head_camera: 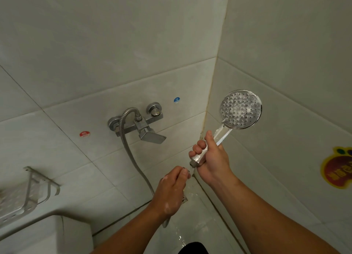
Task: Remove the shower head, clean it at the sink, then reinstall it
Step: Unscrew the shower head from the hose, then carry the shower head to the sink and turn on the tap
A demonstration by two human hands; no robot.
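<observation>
A: Which step?
B: Right hand [209,158] grips the soapy shower head [240,109], at three o'clock. Left hand [171,189], closed, probably pinches the hose [127,147] end.
A: Next?
B: Thread them together.

Glossy chrome shower head [241,109], soapy.

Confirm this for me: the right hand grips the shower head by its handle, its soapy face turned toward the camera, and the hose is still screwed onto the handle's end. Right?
Not quite. In the head view the hose is off the handle: the threaded end of the shower head is bare, and the left hand is just below it. The rest holds: the right hand grips the handle, soapy face toward the camera.
</observation>
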